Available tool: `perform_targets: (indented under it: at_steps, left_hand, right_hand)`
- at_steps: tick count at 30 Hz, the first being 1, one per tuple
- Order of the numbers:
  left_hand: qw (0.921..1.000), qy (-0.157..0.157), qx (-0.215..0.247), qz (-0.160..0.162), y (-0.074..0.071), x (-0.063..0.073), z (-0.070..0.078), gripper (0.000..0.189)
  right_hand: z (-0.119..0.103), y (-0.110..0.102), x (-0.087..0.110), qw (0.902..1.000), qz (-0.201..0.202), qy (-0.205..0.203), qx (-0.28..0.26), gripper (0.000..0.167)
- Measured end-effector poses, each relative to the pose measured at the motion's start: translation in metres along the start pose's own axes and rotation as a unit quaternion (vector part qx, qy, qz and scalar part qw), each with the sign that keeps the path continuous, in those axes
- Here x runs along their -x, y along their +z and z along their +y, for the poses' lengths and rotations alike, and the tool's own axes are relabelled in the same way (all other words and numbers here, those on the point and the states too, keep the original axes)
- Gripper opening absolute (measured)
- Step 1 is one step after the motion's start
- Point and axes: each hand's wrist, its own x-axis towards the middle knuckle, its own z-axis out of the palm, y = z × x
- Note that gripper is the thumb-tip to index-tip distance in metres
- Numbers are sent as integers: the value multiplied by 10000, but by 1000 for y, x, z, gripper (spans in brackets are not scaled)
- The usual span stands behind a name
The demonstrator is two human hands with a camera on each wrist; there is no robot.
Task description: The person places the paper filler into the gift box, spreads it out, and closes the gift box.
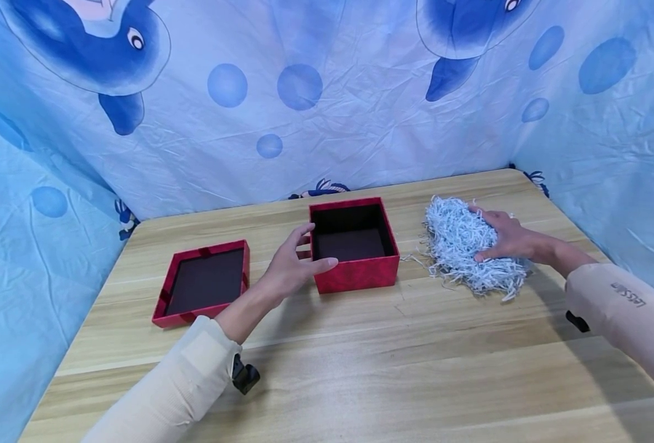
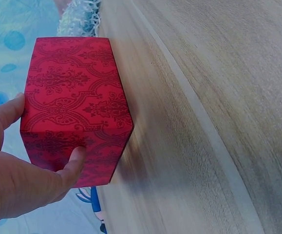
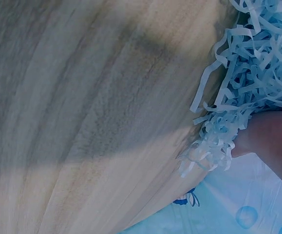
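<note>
A red patterned box (image 1: 357, 275) stands lidless on the wooden table, its dark inside facing up. At its left side is my left hand (image 1: 289, 267), thumb and fingers spread apart near the front left corner. The left wrist view shows the thumb over one wall of the box (image 2: 77, 87) and a fingertip at its edge. On the right lies a heap of pale blue shredded paper (image 1: 459, 240). My right hand (image 1: 506, 237) grips the heap's right side, thumb and fingers curled around it; some fingertips are hidden in the strands (image 3: 267, 63).
The red box lid (image 1: 205, 283) lies to the left, its dark inner side up. Loose paper strands (image 1: 415, 258) trail between the heap and the box. A blue dolphin-print cloth (image 1: 360, 141) hangs behind the table (image 1: 360, 369) and at both sides.
</note>
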Motion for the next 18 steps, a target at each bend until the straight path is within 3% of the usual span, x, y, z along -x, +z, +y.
perform_targets:
  at_steps: [18]
  left_hand:
    - [10000, -8, -79, 42, 1, 1, 1, 84]
  right_hand:
    - [1, 5, -1, 9987, 266, 206, 388, 98]
